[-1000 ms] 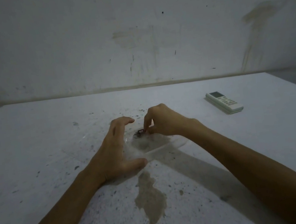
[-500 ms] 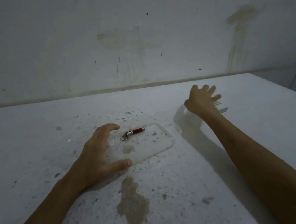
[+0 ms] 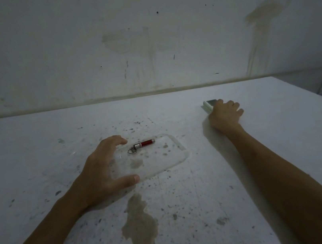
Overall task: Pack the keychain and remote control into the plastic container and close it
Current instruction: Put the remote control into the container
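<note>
A clear, shallow plastic container point(image 3: 173, 157) lies open on the white table, centre. Inside it, near its far left corner, rests the keychain point(image 3: 142, 144): a small red and silver cylinder with a metal ring. My left hand point(image 3: 102, 170) holds the container's left end, thumb on the near rim and fingers on the far rim. My right hand point(image 3: 224, 113) lies on top of the white remote control point(image 3: 208, 104) at the right, fingers curled over it. Only the remote's far end shows. No lid is visible.
The white table point(image 3: 36, 161) is speckled with dark spots and has a brown stain point(image 3: 139, 227) in front of the container. A stained wall point(image 3: 143, 40) runs along the table's far edge. The table's right edge is just beyond my right hand.
My right hand let go of the keychain in the container, moved right and came down on the remote control. My left hand stayed on the container.
</note>
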